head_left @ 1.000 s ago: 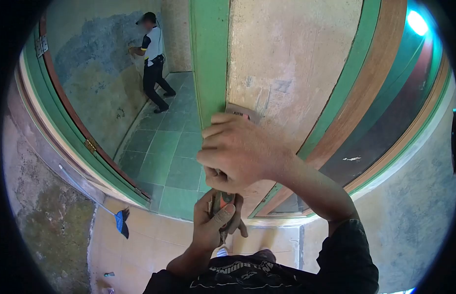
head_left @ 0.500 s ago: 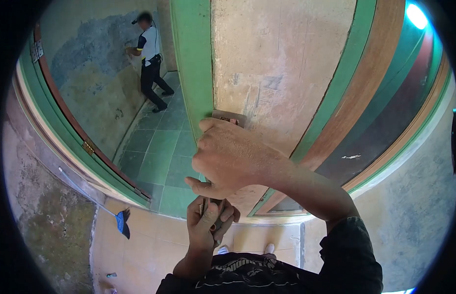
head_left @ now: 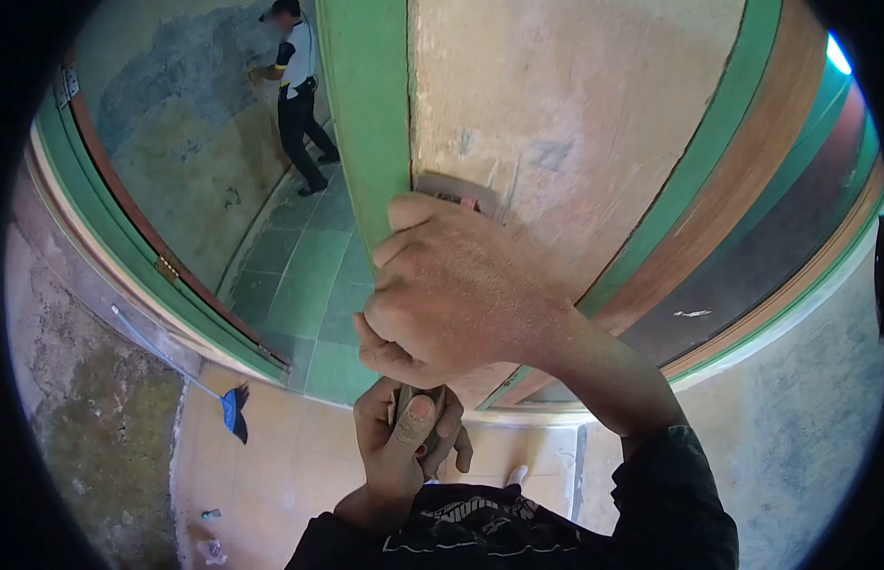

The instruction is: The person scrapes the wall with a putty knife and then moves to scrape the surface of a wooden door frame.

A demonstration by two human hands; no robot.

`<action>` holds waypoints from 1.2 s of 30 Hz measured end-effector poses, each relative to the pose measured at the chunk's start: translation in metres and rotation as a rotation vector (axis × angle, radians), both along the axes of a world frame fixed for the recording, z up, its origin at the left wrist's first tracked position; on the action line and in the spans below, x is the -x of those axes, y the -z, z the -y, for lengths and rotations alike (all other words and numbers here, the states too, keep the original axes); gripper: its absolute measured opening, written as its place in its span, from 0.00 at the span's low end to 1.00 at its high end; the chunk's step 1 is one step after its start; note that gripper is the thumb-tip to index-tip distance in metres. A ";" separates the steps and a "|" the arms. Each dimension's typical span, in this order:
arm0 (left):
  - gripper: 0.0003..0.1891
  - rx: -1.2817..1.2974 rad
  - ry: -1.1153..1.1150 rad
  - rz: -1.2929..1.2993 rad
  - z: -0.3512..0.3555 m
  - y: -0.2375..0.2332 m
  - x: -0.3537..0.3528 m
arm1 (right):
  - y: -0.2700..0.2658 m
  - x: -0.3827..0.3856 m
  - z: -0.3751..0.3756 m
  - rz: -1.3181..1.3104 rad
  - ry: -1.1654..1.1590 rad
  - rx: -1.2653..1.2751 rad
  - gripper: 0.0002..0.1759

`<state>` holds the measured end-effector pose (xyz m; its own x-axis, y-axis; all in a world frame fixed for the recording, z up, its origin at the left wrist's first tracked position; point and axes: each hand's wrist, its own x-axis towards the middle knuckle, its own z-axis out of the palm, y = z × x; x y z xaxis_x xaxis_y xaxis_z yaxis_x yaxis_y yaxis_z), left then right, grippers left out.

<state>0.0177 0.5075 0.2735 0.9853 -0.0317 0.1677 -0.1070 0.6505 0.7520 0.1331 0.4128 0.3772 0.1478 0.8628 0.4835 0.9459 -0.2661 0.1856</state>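
Observation:
My right hand (head_left: 466, 285) is closed around a scraper, its back toward me and dusted with pale powder. Above the knuckles shows the scraper's wide metal blade (head_left: 458, 189), against the plastered wall strip (head_left: 565, 95) beside the green door frame (head_left: 364, 114). The fingers hide its handle. Just below, my left hand (head_left: 404, 439) grips a dark, dusty handle-like piece (head_left: 431, 439) with a reddish round end, thumb laid along it. What kind of tool it is I cannot tell.
At the left, through the doorway, another person (head_left: 298, 95) stands at a patchy grey wall. A blue broom (head_left: 233, 413) leans at lower left on the tan floor (head_left: 281, 456). Wooden and green window framing (head_left: 736, 180) curves along the right.
My right hand and the scraper blade have moved up along the wall strip. My left hand stays below, still gripping its piece. The view has shifted slightly.

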 end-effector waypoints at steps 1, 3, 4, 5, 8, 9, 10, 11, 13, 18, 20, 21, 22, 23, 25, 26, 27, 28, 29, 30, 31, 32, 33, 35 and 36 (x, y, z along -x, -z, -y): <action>0.21 -0.004 -0.002 0.022 0.000 0.004 -0.002 | 0.005 0.001 -0.001 -0.009 -0.007 -0.005 0.24; 0.21 -0.005 -0.011 0.064 -0.002 0.011 -0.004 | 0.014 0.000 -0.002 0.022 0.028 0.022 0.22; 0.21 -0.014 -0.008 0.026 -0.004 0.016 -0.001 | 0.014 -0.002 -0.002 0.037 0.026 0.021 0.22; 0.20 -0.025 -0.002 -0.013 -0.006 0.018 -0.002 | 0.013 -0.005 -0.002 0.065 -0.005 0.051 0.22; 0.20 0.007 0.011 0.011 -0.003 0.007 -0.008 | 0.003 -0.005 -0.003 0.054 -0.022 0.038 0.22; 0.20 0.026 0.025 0.038 -0.003 0.002 -0.008 | -0.001 -0.004 -0.003 0.047 0.000 -0.007 0.22; 0.20 0.040 0.020 -0.004 0.001 0.001 -0.006 | 0.003 -0.003 -0.003 0.049 0.001 -0.010 0.22; 0.20 0.038 0.024 0.001 -0.002 0.007 -0.003 | 0.011 -0.002 -0.003 0.045 0.018 0.036 0.22; 0.18 0.012 0.059 -0.043 -0.006 0.021 -0.003 | 0.013 -0.003 -0.001 0.053 0.044 0.087 0.22; 0.19 0.111 0.089 0.034 0.003 0.001 -0.010 | -0.007 -0.002 -0.001 -0.005 0.037 -0.007 0.21; 0.18 0.080 0.083 -0.016 -0.001 0.007 -0.003 | 0.011 -0.001 -0.001 0.011 0.036 0.007 0.21; 0.18 0.053 0.076 -0.076 -0.004 0.012 0.001 | 0.017 0.000 -0.001 0.018 0.036 0.026 0.21; 0.18 0.034 0.089 -0.097 -0.006 0.015 0.002 | 0.020 -0.001 0.000 0.035 0.041 0.022 0.21; 0.18 0.030 0.094 -0.083 -0.008 0.015 0.001 | 0.021 -0.003 0.001 0.017 0.022 0.037 0.20; 0.18 0.048 0.104 -0.089 -0.009 0.004 0.002 | 0.011 -0.002 0.001 -0.013 -0.004 0.061 0.20; 0.18 0.038 0.103 -0.035 -0.010 0.001 -0.001 | 0.002 -0.004 0.002 -0.022 0.006 0.023 0.20; 0.18 0.036 0.102 -0.052 -0.009 0.004 0.002 | -0.003 -0.002 0.001 -0.038 0.015 -0.017 0.20; 0.17 0.039 0.106 -0.038 -0.008 0.007 0.002 | 0.005 0.000 0.000 -0.047 0.016 -0.022 0.20; 0.17 0.045 0.113 -0.009 -0.006 0.009 -0.001 | 0.015 0.002 0.000 -0.068 0.008 -0.039 0.21; 0.17 0.026 0.114 -0.040 -0.006 0.013 0.005 | 0.017 0.002 0.000 -0.087 0.000 -0.052 0.21; 0.17 0.026 0.120 -0.022 -0.005 0.013 0.003 | 0.014 0.000 0.002 -0.069 0.005 -0.050 0.21; 0.17 0.024 0.105 -0.030 -0.004 0.011 0.002 | 0.011 -0.001 0.002 -0.061 0.021 -0.004 0.21; 0.17 0.025 0.084 -0.055 -0.002 0.009 0.005 | 0.010 0.001 0.002 -0.070 0.030 0.044 0.21; 0.17 0.030 0.093 -0.051 -0.002 0.003 0.002 | -0.005 0.002 0.002 -0.083 0.040 0.041 0.20; 0.17 0.042 0.095 -0.024 -0.002 0.005 0.002 | -0.009 0.002 0.001 -0.080 0.049 0.040 0.19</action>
